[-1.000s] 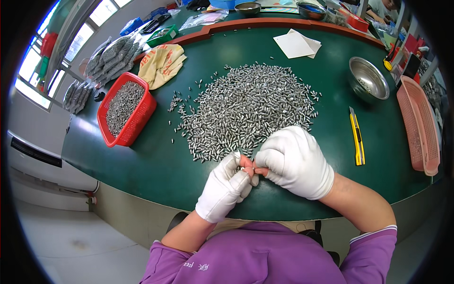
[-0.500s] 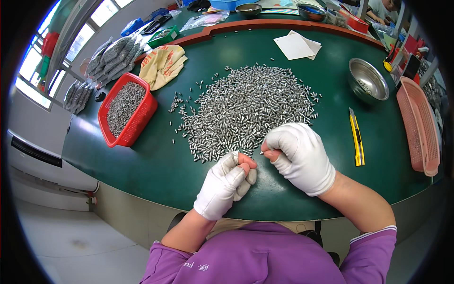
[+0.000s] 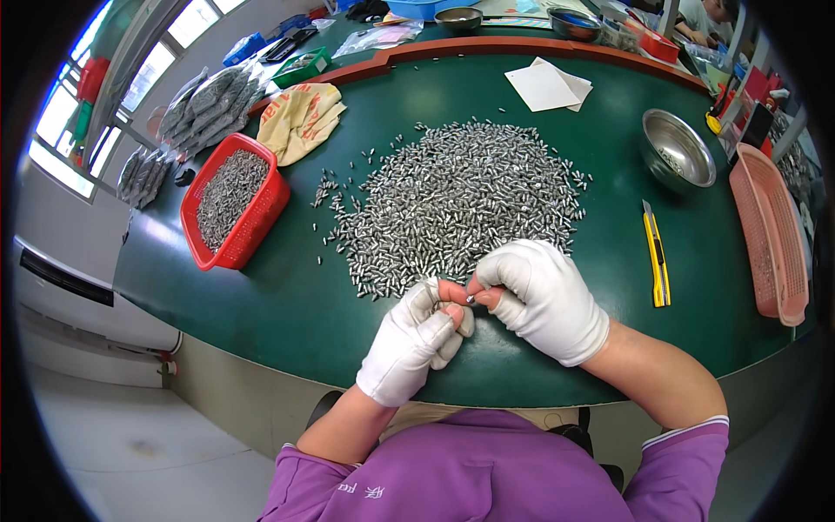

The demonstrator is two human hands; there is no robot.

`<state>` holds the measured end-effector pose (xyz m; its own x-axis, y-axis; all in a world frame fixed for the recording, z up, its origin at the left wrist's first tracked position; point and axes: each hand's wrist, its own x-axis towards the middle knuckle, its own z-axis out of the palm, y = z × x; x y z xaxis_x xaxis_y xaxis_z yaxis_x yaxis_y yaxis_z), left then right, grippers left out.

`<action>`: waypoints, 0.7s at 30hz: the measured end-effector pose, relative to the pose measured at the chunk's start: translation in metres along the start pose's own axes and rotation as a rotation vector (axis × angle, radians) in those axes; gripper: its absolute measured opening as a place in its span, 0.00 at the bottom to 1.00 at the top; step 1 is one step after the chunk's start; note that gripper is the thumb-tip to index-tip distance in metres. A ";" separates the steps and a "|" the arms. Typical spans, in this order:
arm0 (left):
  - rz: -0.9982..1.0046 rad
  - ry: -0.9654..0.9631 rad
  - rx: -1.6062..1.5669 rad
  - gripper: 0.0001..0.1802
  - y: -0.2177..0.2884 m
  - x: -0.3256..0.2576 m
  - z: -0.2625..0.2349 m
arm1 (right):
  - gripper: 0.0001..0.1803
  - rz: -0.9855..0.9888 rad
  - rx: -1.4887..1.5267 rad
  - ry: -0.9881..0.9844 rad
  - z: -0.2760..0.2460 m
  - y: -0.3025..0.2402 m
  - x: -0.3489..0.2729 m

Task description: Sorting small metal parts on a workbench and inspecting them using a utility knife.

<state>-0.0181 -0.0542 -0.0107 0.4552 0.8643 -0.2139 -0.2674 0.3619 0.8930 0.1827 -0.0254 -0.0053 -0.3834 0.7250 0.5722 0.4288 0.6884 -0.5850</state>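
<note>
pinching a small metal piece (image 3: 470, 298) between both gloved hands' fingers (image 3: 452, 311).

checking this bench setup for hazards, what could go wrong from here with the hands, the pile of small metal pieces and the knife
1. The left hand and right hand pinch one tiny metal piece near the table edge; a slipped grip could drop it off the table.
2. The big pile of metal pieces spreads loose, with strays at its left side; a sweeping wrist might scatter more.
3. The yellow utility knife lies uncovered right of the right hand and could be bumped.
</note>
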 end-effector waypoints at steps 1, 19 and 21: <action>-0.001 0.001 0.000 0.15 0.000 0.000 0.000 | 0.08 0.012 0.018 0.000 0.001 0.000 0.000; -0.048 0.083 0.064 0.09 0.002 0.001 0.004 | 0.09 -0.123 -0.061 -0.020 0.000 -0.002 0.001; -0.051 0.068 0.067 0.09 0.001 0.002 0.003 | 0.09 -0.136 -0.075 -0.006 0.001 -0.002 0.001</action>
<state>-0.0149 -0.0532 -0.0089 0.4079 0.8676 -0.2843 -0.1872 0.3843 0.9040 0.1808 -0.0259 -0.0043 -0.4465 0.6255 0.6398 0.4323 0.7769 -0.4578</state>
